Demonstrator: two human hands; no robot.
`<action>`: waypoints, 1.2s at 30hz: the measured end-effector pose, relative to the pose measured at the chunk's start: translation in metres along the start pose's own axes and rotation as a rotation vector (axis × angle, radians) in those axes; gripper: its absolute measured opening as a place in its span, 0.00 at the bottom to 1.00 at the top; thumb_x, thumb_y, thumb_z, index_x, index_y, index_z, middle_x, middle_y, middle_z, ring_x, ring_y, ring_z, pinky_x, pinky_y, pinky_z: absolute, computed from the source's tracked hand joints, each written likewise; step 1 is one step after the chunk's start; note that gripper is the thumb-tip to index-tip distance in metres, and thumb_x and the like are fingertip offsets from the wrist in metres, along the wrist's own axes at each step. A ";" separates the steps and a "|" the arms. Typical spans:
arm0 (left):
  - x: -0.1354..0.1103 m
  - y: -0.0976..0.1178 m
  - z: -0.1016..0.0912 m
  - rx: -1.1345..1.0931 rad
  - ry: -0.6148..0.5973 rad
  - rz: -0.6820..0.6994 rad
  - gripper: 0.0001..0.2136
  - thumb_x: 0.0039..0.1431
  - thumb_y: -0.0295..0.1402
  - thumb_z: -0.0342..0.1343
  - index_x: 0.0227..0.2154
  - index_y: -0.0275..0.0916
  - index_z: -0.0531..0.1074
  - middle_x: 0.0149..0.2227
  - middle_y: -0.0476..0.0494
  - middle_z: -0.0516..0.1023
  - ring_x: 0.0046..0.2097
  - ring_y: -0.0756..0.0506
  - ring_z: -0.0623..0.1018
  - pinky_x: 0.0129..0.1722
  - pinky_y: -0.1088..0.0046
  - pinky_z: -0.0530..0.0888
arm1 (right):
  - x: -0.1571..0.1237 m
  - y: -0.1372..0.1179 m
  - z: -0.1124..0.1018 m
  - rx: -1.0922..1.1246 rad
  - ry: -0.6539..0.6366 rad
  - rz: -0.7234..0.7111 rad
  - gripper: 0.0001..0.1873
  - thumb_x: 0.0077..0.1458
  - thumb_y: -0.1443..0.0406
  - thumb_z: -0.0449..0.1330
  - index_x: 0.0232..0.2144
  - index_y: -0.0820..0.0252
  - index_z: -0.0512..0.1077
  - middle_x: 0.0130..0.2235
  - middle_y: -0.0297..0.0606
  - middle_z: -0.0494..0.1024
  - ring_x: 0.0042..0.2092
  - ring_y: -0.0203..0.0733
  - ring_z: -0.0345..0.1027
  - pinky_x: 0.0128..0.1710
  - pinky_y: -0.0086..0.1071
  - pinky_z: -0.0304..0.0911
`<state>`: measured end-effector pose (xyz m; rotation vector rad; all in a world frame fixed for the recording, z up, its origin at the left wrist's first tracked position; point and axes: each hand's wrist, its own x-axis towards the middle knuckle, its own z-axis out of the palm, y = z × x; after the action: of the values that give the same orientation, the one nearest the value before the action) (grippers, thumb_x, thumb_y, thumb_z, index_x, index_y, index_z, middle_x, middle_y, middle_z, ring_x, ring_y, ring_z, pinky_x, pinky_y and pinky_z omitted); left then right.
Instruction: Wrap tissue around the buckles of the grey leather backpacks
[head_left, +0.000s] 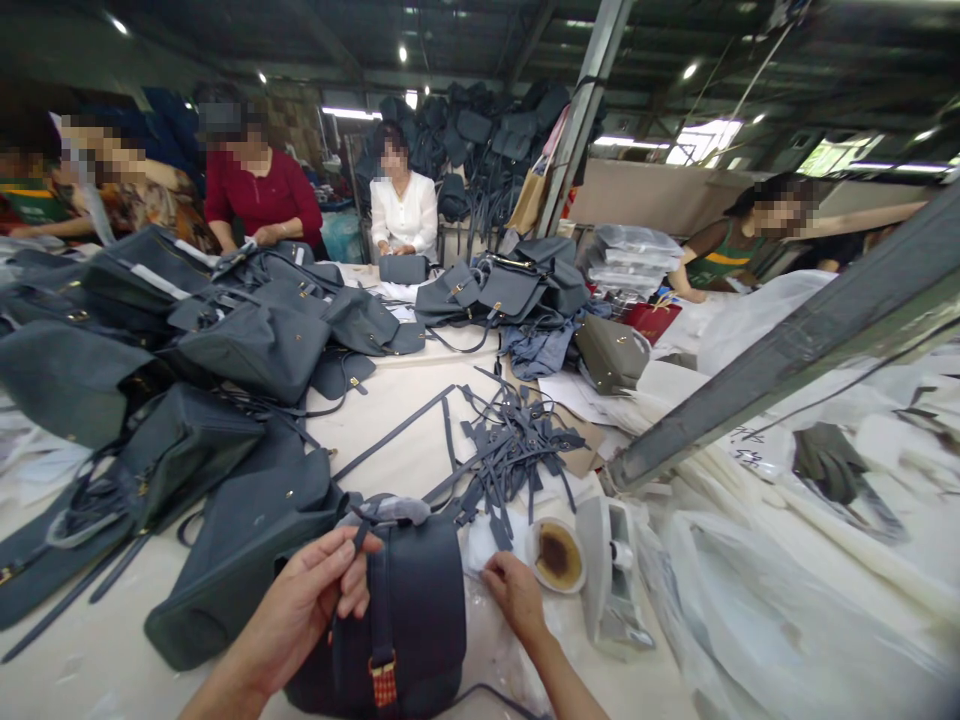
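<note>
A dark blue-grey handbag [424, 610] stands right in front of me, with a buckled strap and a red-and-gold patterned piece at its front. My left hand [326, 580] is closed at the bag's left side and pinches a narrow dark strap [361, 532]. Clear wrap [397, 510] covers part of the bag's top handle. To the right of the bag, my right hand [517, 600] has its fingertips pressed together at the edge of a crumpled white cloth or paper [480, 545]. What those fingertips hold, if anything, is hidden. A round dish [557, 555] with a brown stain lies just beyond.
Many dark bags [247, 340] are heaped at the left. Loose straps [517, 440] lie tangled mid-table. A slanted metal post [787, 330] crosses the right side, near plastic sheeting [787, 600] and a white holder [611, 570]. Several people [405, 210] work around the table.
</note>
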<state>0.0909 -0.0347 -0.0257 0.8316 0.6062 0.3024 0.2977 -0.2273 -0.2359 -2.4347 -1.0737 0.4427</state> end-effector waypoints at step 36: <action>-0.016 0.011 0.001 0.131 -0.078 -0.043 0.23 0.52 0.34 0.64 0.51 0.40 0.68 0.29 0.50 0.74 0.31 0.47 0.77 0.36 0.68 0.72 | -0.027 -0.033 -0.111 0.647 0.034 0.044 0.14 0.54 0.53 0.55 0.32 0.57 0.68 0.28 0.34 0.73 0.31 0.42 0.67 0.32 0.32 0.61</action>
<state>0.0780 -0.0361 -0.0109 0.9503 0.5741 0.1918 0.3102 -0.2574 -0.1217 -1.8823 -0.7141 0.6442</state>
